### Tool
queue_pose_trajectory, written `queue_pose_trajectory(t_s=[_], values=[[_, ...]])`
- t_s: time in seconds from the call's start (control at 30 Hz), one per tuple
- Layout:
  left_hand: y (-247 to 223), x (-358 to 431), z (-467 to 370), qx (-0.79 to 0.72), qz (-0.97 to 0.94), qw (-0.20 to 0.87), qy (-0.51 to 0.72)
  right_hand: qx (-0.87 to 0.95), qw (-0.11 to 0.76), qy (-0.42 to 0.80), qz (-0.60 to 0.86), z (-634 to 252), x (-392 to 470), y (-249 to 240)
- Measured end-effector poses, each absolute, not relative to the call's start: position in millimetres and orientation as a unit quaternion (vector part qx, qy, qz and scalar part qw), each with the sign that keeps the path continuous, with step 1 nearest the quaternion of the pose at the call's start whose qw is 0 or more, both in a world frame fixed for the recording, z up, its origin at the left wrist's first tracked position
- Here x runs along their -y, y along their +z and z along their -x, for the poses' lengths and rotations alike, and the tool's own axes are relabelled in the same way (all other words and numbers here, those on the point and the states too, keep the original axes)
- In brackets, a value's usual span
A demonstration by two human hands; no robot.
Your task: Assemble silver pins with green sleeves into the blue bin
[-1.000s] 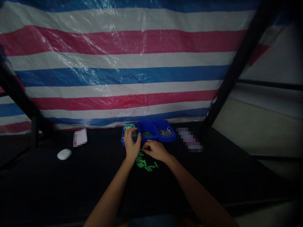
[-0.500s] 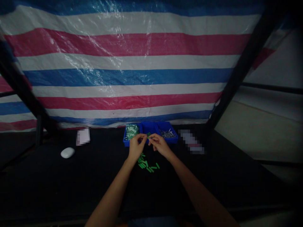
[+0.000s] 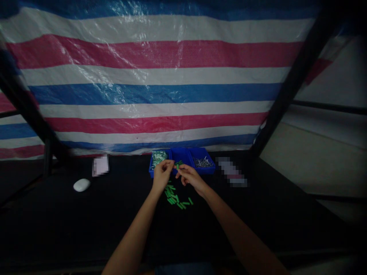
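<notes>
My left hand (image 3: 162, 175) is at the front left of a blue compartment tray (image 3: 212, 169), thumb and fingers pinched together; anything between them is too small to make out. Just right of it, my right hand (image 3: 191, 178) has a small green stick-shaped piece (image 3: 177, 167) at its thumb and fingertips, its other fingers curled. Several more of these green pieces (image 3: 172, 199) lie loose on the black table, below and between the hands. Others show in the tray's middle compartment, partly hidden by my fingers.
Clear plastic packets with green contents (image 3: 159, 157) fill the tray's left compartment. Thin metal pins or screws (image 3: 203, 162) lie in the right one. A white mouse-like object (image 3: 82, 185) and a blurred pale item (image 3: 100, 165) are at left; another blurred item (image 3: 231, 172) is at right. Striped sheeting (image 3: 160, 91) hangs behind.
My hands have drawn slightly apart, the left one moving a little left. A green piece now shows more plainly at my right fingertips. The tray has stayed in place.
</notes>
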State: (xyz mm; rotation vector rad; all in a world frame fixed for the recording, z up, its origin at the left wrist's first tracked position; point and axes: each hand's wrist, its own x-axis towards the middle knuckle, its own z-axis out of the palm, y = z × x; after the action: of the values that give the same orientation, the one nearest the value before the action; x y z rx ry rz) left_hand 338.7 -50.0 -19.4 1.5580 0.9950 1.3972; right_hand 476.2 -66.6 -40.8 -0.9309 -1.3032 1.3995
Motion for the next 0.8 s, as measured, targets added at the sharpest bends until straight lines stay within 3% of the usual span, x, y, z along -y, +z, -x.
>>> queue_pose_trajectory(t_s=[0.4,0.8], values=[[-23.9,52.7,-342.7,-0.386,-0.623,0.433,0.525,0.574,0.508,0.529,0.363,-474.8,62.7,-49.0],[-22.0,63.1,-351.2,-0.378,-0.645,0.431,0.504,0.462,0.568,0.543,0.411,-484.2,65.4,-34.9]])
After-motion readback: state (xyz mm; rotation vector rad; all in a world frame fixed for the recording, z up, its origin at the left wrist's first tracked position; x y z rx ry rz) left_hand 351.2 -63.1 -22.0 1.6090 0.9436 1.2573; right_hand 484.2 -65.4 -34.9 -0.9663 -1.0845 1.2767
